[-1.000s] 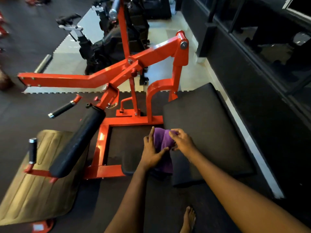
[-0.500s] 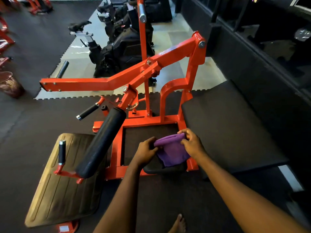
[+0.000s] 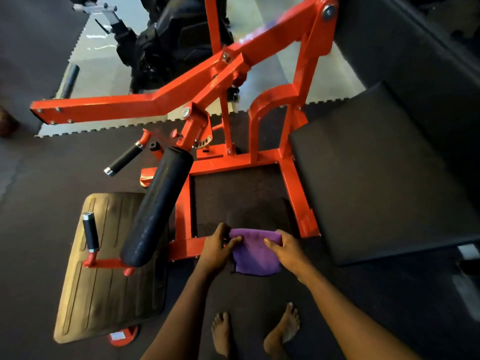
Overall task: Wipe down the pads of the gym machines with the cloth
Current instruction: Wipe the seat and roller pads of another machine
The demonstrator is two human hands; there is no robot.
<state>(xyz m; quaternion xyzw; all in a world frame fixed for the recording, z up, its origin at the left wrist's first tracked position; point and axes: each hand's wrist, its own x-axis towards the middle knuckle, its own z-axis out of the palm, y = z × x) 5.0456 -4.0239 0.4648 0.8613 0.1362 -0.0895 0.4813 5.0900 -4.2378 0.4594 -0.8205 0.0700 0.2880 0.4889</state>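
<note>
I hold the purple cloth (image 3: 255, 253) with both hands low in the frame, at about 6 o'clock from the red machine (image 3: 181, 97). My left hand (image 3: 217, 249) pinches the cloth's upper left corner, thumb and fingers (image 3: 235, 240) closed on the fabric. My right hand (image 3: 288, 249) grips the upper right corner, its fingers curled over the top edge. The cloth hangs folded between the two hands, its upper edge stretched level from one grip to the other. Just behind it, at 12 o'clock, lies a small dark pad (image 3: 259, 213) set inside the machine's base frame; I cannot tell whether the cloth touches it. A black roller pad (image 3: 158, 209) slants at 10 o'clock from the cloth, above a tan footplate (image 3: 109, 276). A wide black pad (image 3: 376, 172) spreads at 2 o'clock, just beside my right hand. My bare feet (image 3: 281, 331) stand on the dark floor (image 3: 39, 190) at 6 o'clock, below the cloth.
</note>
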